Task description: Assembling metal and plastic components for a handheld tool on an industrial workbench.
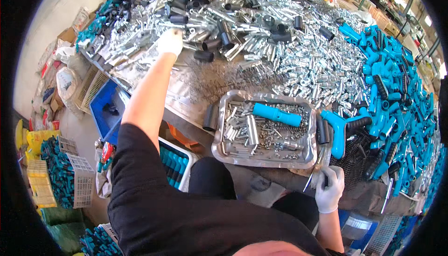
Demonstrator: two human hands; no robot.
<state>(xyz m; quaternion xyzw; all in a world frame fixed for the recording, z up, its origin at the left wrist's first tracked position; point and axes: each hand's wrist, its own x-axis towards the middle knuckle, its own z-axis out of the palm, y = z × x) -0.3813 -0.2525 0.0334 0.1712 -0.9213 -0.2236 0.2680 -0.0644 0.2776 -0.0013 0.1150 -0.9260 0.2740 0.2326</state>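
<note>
My left hand [170,42], in a white glove, reaches out to a heap of loose metal parts [261,41]. Its fingers look drawn together at the near side of the heap; what they hold is hidden. My right hand [329,189], also gloved, is curled closed by the table's near edge. A thin metal rod [308,182] shows beside its fingertips, but whether the hand grips it I cannot tell. Between my hands stands a metal tray [263,163] with small screws and pins, a teal tube [277,114] and a silver cylinder [252,130]. A teal handle piece [337,132] lies right of the tray.
Teal plastic housings [387,92] pile up on the right, near black springs [357,155]. Black sleeves [225,34] lie among the metal parts. Below the table's left edge are a blue bin [105,109] and a white crate [190,162] of teal parts. Sacks [67,83] stand farther left.
</note>
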